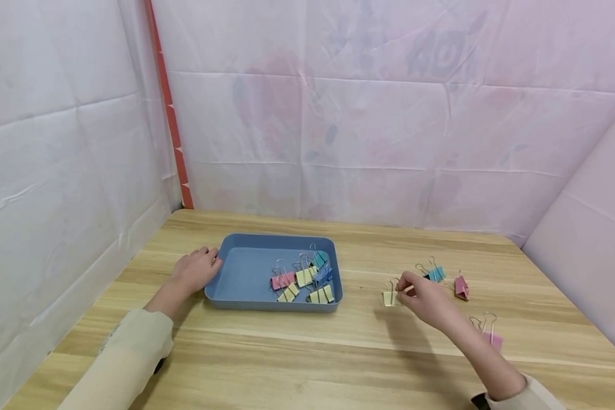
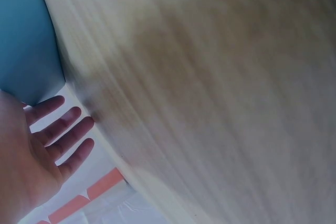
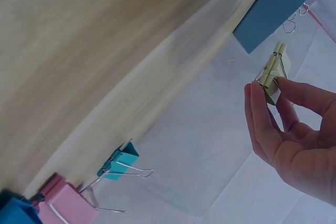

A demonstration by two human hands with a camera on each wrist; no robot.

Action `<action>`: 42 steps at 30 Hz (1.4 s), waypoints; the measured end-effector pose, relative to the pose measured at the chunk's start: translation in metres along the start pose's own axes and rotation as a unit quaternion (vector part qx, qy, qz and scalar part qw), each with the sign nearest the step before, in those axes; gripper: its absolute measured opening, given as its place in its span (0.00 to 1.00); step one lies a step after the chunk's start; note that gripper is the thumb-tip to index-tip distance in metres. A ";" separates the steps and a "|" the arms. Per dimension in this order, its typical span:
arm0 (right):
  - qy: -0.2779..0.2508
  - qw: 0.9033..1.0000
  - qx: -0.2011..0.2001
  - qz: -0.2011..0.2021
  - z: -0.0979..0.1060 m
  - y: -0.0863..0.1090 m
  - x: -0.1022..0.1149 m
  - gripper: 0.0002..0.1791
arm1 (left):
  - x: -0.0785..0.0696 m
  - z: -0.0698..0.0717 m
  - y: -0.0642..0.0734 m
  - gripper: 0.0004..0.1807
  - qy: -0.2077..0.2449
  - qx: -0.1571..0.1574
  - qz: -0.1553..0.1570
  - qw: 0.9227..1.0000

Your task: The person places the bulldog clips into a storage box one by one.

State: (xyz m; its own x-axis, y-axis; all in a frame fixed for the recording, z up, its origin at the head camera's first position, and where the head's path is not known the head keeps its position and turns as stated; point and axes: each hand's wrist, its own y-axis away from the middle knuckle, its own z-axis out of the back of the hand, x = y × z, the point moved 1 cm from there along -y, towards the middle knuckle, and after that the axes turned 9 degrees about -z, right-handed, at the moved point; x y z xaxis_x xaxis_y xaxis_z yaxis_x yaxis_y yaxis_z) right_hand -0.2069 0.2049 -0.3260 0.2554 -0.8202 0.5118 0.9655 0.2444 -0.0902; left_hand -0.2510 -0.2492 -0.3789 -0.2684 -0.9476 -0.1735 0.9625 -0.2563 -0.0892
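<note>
The right hand (image 1: 424, 299) pinches a yellow binder clip (image 1: 389, 299) above the wooden desk (image 1: 287, 359), right of a blue tray (image 1: 248, 270) of clips (image 1: 307, 278); the left hand (image 1: 197, 269), loosely spread, rests at the tray's left side.

Soft shadow (image 1: 409, 341) below right hand (image 1: 424, 299), dimmer wrist views

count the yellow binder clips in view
4: one yellow clip pinched by the right hand; three in the blue tray, one front right, one left of it, one behind those two. The tray's clips crowd together, so another could be hidden.
</note>
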 end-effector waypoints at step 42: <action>-0.034 0.999 -0.012 0.009 -0.006 -0.018 0.039 0.04 | -0.002 0.002 0.001 0.27 0.002 0.007 0.002 1.000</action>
State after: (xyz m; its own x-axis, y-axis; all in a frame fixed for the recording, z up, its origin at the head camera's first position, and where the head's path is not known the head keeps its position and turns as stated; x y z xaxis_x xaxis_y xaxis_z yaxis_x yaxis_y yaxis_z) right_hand -0.2137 0.1658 -0.3097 0.2688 -0.7786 0.5670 0.9621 0.2451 -0.1195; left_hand -0.2493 -0.2483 -0.3767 -0.2637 -0.9480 -0.1782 0.9643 -0.2544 -0.0737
